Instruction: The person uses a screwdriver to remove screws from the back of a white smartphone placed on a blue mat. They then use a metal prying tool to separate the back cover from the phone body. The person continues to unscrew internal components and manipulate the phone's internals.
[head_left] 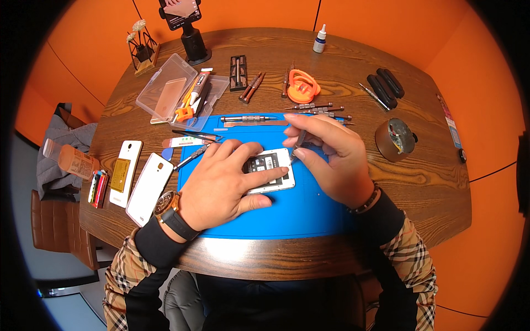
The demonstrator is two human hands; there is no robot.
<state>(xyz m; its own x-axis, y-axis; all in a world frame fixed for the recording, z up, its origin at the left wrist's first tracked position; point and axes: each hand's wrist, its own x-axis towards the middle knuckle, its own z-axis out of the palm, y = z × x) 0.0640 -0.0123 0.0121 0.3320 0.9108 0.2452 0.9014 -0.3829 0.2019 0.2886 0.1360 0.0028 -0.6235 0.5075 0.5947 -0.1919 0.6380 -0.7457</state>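
Observation:
A white smartphone [282, 182] with its back cover off lies on a blue mat [265, 220], its dark inner parts and battery area showing. My left hand [221, 177] rests across its left part, fingers spread, index finger flat on the phone. Above the phone's right end, my right hand [334, 154] pinches a slim metal screwdriver [300, 139] between thumb and fingers. Its tip points down at the phone's right edge; whether it touches is too small to tell, and fingers hide much of the tool. A tiny screw [318, 194] sits on the mat to the right.
Left of the mat lie a white cover [149, 190] and another white phone [122, 182]. Behind are an open clear plastic box [165, 83] holding tools, an orange suction cup [303, 87] and several screwdrivers [248, 118]. A round metal tin [389, 140] stands right; a phone holder [194, 47] rises behind.

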